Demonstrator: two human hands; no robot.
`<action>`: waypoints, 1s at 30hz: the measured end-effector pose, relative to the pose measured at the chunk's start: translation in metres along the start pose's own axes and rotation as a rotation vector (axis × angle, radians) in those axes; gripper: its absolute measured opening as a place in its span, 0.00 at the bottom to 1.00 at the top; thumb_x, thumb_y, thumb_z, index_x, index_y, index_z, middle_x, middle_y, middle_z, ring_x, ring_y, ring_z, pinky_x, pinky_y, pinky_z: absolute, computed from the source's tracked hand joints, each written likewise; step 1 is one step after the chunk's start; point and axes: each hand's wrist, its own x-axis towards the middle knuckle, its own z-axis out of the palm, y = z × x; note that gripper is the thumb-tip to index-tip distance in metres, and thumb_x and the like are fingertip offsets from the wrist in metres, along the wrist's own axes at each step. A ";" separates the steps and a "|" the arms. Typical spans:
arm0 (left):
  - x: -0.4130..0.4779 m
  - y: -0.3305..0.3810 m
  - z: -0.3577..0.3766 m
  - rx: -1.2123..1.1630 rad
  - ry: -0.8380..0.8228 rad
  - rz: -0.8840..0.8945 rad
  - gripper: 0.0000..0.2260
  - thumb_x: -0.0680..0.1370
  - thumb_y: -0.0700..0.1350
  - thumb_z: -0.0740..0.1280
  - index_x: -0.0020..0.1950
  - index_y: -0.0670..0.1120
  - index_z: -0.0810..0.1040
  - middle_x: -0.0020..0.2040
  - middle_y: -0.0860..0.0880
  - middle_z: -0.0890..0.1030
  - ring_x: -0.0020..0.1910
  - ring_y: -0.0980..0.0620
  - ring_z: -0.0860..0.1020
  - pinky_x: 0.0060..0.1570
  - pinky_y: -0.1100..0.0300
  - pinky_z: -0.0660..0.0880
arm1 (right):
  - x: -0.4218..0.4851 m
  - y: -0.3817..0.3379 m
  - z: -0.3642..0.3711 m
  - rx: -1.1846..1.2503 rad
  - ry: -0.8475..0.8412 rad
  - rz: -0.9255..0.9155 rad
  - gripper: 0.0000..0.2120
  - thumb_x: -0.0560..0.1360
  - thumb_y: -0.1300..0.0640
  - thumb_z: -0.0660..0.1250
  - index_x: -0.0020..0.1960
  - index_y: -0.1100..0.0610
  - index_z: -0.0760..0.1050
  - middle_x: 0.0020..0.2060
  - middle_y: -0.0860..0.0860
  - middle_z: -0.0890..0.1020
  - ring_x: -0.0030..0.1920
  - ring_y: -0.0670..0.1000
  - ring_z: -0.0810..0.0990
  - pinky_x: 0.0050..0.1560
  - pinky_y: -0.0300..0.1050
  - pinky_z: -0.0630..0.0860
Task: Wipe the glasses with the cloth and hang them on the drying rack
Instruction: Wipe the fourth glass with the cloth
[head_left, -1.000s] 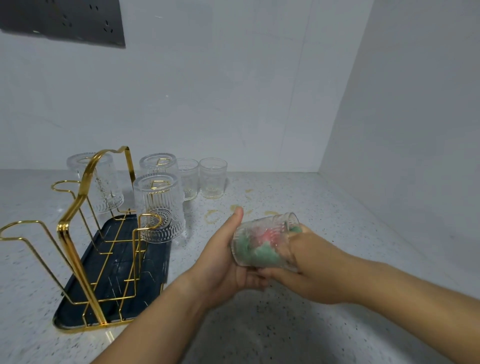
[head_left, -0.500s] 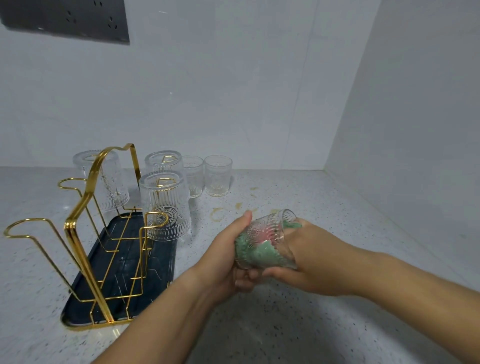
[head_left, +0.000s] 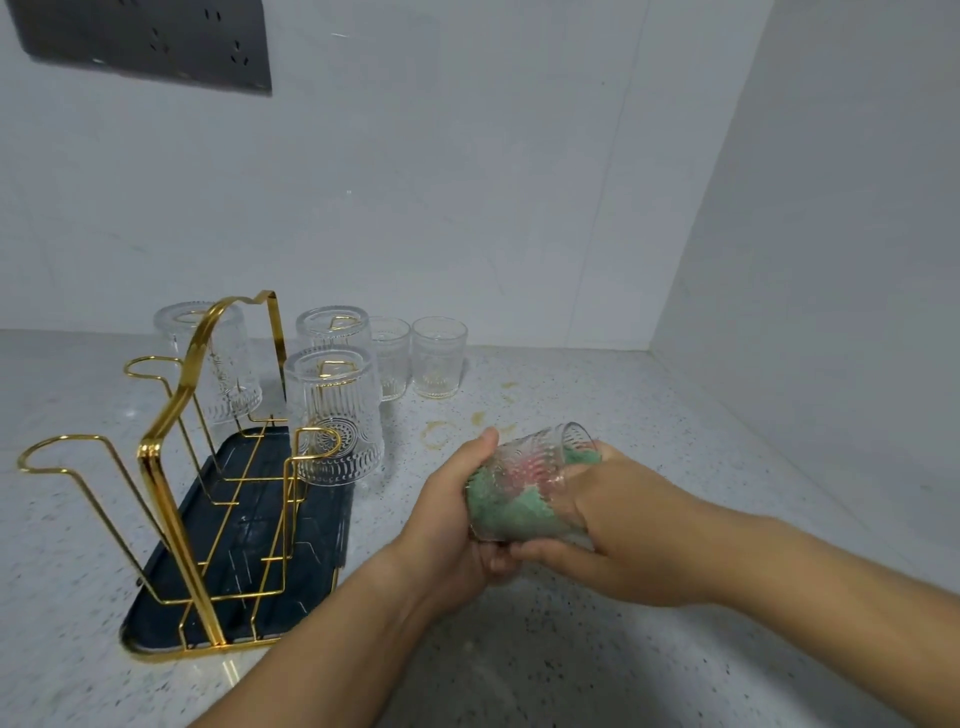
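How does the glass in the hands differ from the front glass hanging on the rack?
The held glass lies tilted on its side; the front rack glass hangs mouth down on a gold prong. The held glass has a green and pink cloth stuffed inside; the rack glass has none. Both are clear, patterned tumblers.

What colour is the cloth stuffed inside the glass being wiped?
The cloth is mostly green with a pink patch, seen through the clear patterned glass in the head view.

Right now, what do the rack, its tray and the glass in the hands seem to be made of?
Rack: apparently metal wire, glossy gold finish, with bright glints.
Tray: dark blue, slightly shiny; plastic or coated metal, unclear.
Held glass: clear embossed glass; the green and pink cloth shows through it.
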 end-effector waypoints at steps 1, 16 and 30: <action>-0.002 0.004 -0.001 -0.005 -0.053 -0.072 0.25 0.73 0.66 0.65 0.42 0.44 0.84 0.27 0.47 0.77 0.19 0.53 0.70 0.22 0.67 0.62 | 0.000 0.002 -0.004 -0.107 0.007 -0.043 0.21 0.83 0.36 0.49 0.49 0.46 0.76 0.42 0.42 0.81 0.45 0.44 0.76 0.63 0.44 0.68; 0.000 -0.004 0.000 0.180 0.041 0.164 0.22 0.75 0.66 0.69 0.51 0.47 0.78 0.32 0.47 0.77 0.22 0.53 0.71 0.24 0.63 0.62 | -0.007 -0.007 0.001 0.953 0.019 0.379 0.15 0.84 0.44 0.60 0.51 0.48 0.84 0.40 0.41 0.86 0.37 0.41 0.79 0.39 0.37 0.76; -0.001 -0.006 0.004 0.158 -0.089 0.146 0.33 0.72 0.66 0.71 0.67 0.44 0.73 0.37 0.47 0.81 0.28 0.51 0.73 0.30 0.58 0.67 | -0.015 -0.005 -0.016 1.005 0.117 0.408 0.17 0.85 0.51 0.59 0.48 0.55 0.83 0.30 0.40 0.83 0.29 0.36 0.79 0.31 0.29 0.73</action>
